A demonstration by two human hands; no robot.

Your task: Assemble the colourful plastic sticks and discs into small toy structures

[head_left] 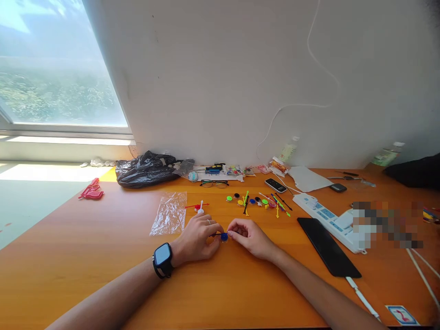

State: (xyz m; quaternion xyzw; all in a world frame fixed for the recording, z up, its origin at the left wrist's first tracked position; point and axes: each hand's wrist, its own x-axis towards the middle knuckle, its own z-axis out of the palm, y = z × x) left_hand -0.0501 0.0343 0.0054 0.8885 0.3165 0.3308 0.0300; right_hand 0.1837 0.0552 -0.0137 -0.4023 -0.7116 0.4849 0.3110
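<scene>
Between my two hands is a small blue plastic disc (224,236) with a dark arrow-like stick reaching out to its left. My left hand (201,236), wearing a ring and a watch, is closed with its fingers around that stick. Thumb and forefinger of my right hand (250,236) pinch at the disc's right edge; the exact grip point is too small to see. Just beyond my left hand lie a red arrow stick (192,206) and a white arrow piece (201,206). Several coloured discs and arrow sticks (246,201) are scattered beyond my right hand.
A clear plastic bag (170,213) and a red plastic piece (92,190) lie to the left. Along the wall are a black bag (147,169) and glasses (213,184). On the right are a phone (328,247), a power strip (330,220) and cables.
</scene>
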